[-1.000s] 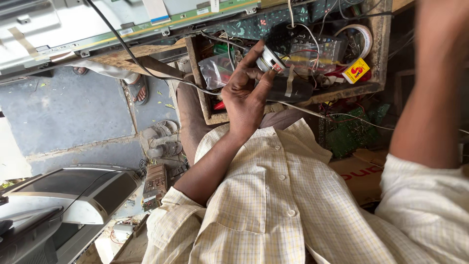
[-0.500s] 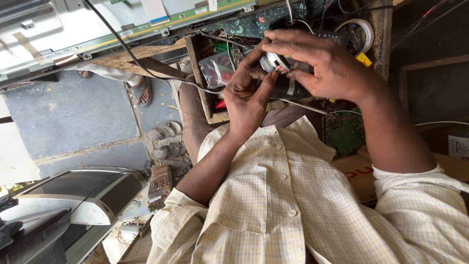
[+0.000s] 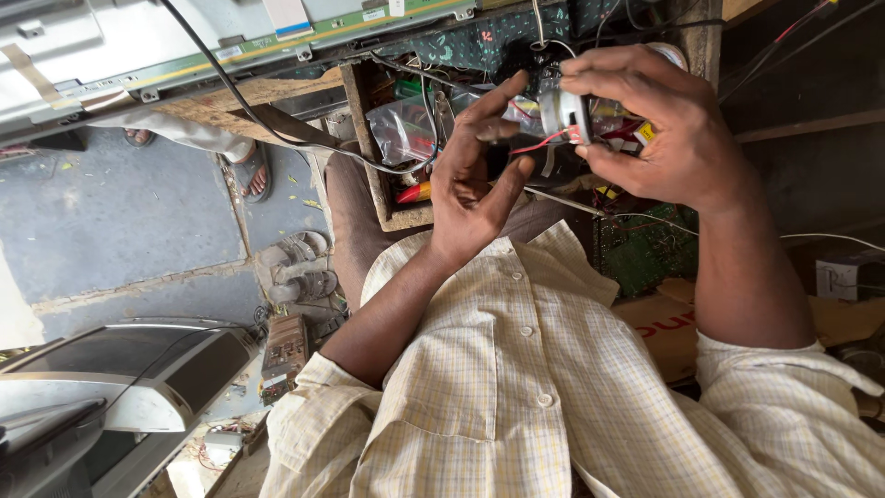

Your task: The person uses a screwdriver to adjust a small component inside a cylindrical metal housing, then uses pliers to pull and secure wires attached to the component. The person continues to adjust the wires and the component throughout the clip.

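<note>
Head view shows a small silver cylindrical part (image 3: pixel 564 112) with red wires gripped in the right hand (image 3: pixel 659 129) above the wooden box (image 3: pixel 387 198), while the left hand (image 3: pixel 475 175), fingers loosely spread and empty, is held just beside it; work appears unfinished.

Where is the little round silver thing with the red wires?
In the head view it sits near the top, right of centre: the small silver motor is pinched in the right hand, with the left hand beside it, above the wooden box.
</note>
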